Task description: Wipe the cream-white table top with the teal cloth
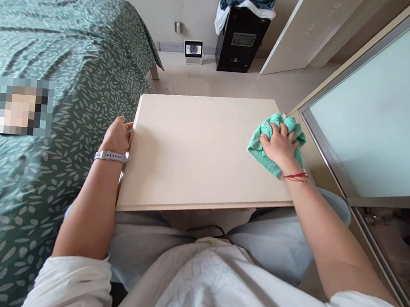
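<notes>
My right hand (280,145) presses a bunched green cloth (257,147) onto the pale tabletop (194,157) near its right edge, the fingers curled down and clamped on the folds; my left hand (117,136) holds the tabletop's left edge, its fingers together and hooked around it; no streak or mark shows me which part the cloth has covered; the long middle of the surface lies open between my hands; a leaf-print bed (26,205) runs just beside the left edge; a frosted glass panel (375,110) stands near the right edge.
</notes>
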`<state>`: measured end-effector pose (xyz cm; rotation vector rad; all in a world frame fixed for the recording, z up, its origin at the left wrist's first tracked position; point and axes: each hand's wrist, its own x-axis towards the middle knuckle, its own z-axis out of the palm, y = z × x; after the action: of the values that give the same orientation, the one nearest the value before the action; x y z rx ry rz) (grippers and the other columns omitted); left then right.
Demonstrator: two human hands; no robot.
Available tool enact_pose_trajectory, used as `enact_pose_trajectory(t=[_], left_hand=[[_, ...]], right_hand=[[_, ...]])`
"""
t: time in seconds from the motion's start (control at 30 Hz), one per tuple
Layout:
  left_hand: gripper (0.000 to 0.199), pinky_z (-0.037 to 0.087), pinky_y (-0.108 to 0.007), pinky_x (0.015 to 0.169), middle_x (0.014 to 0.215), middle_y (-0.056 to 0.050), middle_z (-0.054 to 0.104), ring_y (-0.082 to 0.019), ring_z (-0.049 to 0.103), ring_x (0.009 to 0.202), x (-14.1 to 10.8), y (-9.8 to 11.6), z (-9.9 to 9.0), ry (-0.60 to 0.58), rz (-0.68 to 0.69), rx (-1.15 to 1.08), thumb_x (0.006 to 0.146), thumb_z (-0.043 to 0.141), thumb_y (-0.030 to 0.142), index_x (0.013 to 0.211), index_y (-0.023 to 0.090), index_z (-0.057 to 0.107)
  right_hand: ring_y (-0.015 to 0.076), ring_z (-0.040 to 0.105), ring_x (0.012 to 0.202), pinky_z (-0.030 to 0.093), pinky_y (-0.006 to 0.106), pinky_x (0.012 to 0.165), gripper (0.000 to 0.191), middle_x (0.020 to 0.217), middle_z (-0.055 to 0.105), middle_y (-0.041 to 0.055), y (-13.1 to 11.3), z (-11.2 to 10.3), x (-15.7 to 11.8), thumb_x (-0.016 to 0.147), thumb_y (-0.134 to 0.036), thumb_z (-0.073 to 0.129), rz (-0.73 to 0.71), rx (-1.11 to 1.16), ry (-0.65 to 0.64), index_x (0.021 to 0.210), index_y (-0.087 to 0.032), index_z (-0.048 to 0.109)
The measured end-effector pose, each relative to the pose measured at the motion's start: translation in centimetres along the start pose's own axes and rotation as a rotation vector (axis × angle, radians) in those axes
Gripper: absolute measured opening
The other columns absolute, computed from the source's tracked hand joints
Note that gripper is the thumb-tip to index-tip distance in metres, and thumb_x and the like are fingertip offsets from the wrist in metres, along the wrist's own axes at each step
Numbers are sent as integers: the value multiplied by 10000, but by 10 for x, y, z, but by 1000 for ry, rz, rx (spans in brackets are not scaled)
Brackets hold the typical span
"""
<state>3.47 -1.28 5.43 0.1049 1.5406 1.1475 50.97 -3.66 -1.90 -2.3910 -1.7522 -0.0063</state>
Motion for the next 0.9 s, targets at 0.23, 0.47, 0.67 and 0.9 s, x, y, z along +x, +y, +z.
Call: enact_pose_trajectory(t=[0.23,0.47,0.67,0.9], left_hand=[[454,236,-267,401,535,57,468,-197,395,393,-21,-1,9,62,58,98,1345,313,382,1424,158,699],[477,241,-261,406,531,59,461,-193,369,379,-26,-1,10,25,45,70,1338,287,349,1486,145,692],[475,364,-312,462,558,54,478,-212,389,402,-27,-4,10,-18,27,-39,1350,322,402,1413,151,720],[438,633,-391,629,631,-5,610,-298,706,609,-18,-5,4,-73,45,-69,1333,318,388,1312,186,707]], right_hand=[[655,516,1728,498,966,1280,694,1996,519,359,-61,2,-31,1203,-437,529,-97,40,-22,1830,-184,689],[633,408,1882,386,977,1435,754,2111,414,298,-199,-13,-71,1232,-385,559,-483,125,-230,1949,-153,604],[605,340,1943,373,968,1468,739,2143,397,209,-299,-3,-113,1209,-364,648,-952,169,-312,1938,-248,619],[602,381,1936,395,895,1495,688,2141,412,185,-320,-10,-123,1237,-392,638,-1103,127,-339,1912,-260,653]])
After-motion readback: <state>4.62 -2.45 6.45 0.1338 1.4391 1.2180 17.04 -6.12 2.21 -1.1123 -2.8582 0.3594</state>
